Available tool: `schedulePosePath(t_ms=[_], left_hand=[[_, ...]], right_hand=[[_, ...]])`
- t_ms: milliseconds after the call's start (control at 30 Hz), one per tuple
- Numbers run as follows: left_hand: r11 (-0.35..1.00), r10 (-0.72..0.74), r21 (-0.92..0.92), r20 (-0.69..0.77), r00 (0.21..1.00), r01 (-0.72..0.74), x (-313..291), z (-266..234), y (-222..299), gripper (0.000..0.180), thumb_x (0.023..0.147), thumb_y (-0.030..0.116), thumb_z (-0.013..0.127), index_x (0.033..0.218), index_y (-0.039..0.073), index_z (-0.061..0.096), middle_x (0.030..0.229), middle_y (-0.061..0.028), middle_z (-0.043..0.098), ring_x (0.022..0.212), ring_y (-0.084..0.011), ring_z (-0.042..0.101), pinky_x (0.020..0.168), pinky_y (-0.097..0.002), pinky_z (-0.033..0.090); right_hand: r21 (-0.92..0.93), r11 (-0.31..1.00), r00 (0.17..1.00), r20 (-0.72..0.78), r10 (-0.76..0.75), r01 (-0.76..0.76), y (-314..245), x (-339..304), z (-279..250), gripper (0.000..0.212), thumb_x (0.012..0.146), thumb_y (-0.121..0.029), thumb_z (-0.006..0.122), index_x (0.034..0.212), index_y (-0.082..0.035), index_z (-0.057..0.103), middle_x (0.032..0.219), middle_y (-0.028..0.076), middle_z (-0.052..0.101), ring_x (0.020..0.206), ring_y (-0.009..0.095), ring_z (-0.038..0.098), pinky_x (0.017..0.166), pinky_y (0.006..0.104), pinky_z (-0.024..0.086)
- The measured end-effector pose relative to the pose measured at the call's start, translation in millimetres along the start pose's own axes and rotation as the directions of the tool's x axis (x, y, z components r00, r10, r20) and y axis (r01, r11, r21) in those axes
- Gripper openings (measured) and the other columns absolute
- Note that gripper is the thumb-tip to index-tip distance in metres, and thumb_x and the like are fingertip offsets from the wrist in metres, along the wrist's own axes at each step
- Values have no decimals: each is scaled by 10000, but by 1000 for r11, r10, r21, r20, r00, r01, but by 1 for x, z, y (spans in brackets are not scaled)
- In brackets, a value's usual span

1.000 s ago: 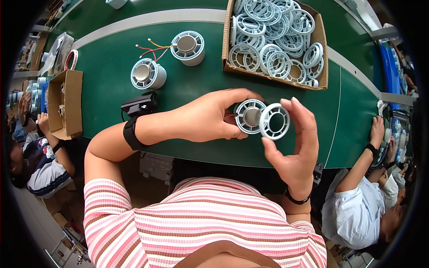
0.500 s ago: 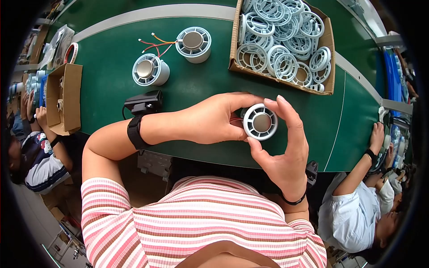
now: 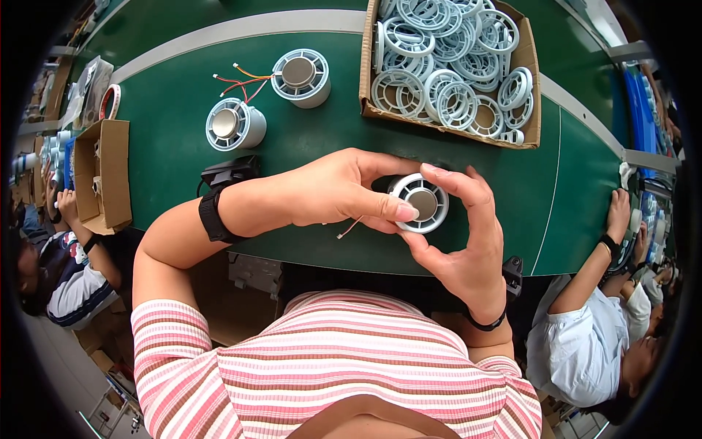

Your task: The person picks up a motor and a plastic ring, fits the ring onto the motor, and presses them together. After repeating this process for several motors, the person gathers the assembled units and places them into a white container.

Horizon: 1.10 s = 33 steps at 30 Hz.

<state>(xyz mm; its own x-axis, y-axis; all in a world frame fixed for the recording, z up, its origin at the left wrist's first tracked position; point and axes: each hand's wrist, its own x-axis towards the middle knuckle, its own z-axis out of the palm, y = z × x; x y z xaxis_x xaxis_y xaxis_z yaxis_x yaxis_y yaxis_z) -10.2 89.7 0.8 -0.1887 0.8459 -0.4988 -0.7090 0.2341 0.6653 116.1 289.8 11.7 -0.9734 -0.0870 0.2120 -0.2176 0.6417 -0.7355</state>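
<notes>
Between my hands is a round motor unit (image 3: 436, 212) with a white spoked ring and a grey metal centre. My left hand (image 3: 351, 194) grips it from the left, thumb lying across the ring's edge. My right hand (image 3: 464, 234) holds the opposite side between thumb and fingers. A thin wire with a small plug hangs below my left fingers. Two similar motor units stand farther back on the green table: one (image 3: 235, 126) at the left, another (image 3: 301, 78) just beyond it, with red and yellow wires between them.
A cardboard box (image 3: 363, 95) full of pale blue spoked rings stands at the back right. At the left is a smaller cardboard box (image 3: 111, 175), with a roll of tape (image 3: 110, 101) behind it. A black device (image 3: 228, 172) lies by my left forearm. Co-workers sit on both sides.
My left thumb has moved from the unit's side onto the face of its ring. A wire end now shows below my left hand. The view has shifted slightly.
</notes>
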Motion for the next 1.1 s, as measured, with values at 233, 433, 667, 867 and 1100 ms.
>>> schedulePosePath(t_ms=[233, 433, 667, 867, 1100], left_hand=[[995, 93, 43, 8, 996, -93, 0, 2, -6, 684, 950, 258, 780, 1506, -1, 476, 1288, -115, 643, 1120, -169, 672, 903, -319, 613], [226, 530, 964, 1, 848, -142, -32, 8, 3, 577, 916, 149, 783, 1434, 53, 546, 1052, -86, 649, 953, -207, 693, 770, -317, 584], [-363, 835, 826, 82, 544, 432, -52, -11, 35, 505, 815, 119, 802, 1269, 60, 588, 1156, -95, 601, 1065, -290, 627, 1056, -465, 415], [-369, 835, 808, 71, 545, 460, -43, -19, 20, 489, 788, 121, 812, 1212, 62, 575, 1113, -99, 586, 1059, -277, 610, 1105, -499, 351], [-203, 595, 978, 156, 789, -41, -41, 19, 5, 598, 760, 157, 847, 1272, 59, 553, 1110, -107, 563, 1012, -282, 609, 935, -420, 462]], right_hand=[[-98, 992, 995, -40, -86, 82, 0, 1, 5, 707, 704, -22, 842, 1361, -73, 586, 1315, 91, 651, 1204, 275, 628, 1107, 493, 437], [-228, 973, 997, -70, 14, -29, 4, -20, -16, 679, 720, 29, 803, 1365, -59, 607, 1350, 111, 601, 1196, 274, 608, 1029, 407, 486], [-540, 761, 878, -473, 79, -359, 79, -24, -86, 512, 858, -22, 752, 1352, -70, 625, 1308, 107, 617, 1201, 285, 590, 1037, 387, 467], [-592, 780, 899, -428, -91, -203, 55, 28, -90, 289, 865, -76, 772, 1148, -56, 715, 1217, 96, 641, 1176, 302, 588, 1046, 410, 449], [-652, 749, 949, -297, -109, -119, 55, 88, -67, 168, 808, -121, 813, 872, -20, 695, 1046, 95, 633, 1085, 313, 582, 1006, 434, 451]])
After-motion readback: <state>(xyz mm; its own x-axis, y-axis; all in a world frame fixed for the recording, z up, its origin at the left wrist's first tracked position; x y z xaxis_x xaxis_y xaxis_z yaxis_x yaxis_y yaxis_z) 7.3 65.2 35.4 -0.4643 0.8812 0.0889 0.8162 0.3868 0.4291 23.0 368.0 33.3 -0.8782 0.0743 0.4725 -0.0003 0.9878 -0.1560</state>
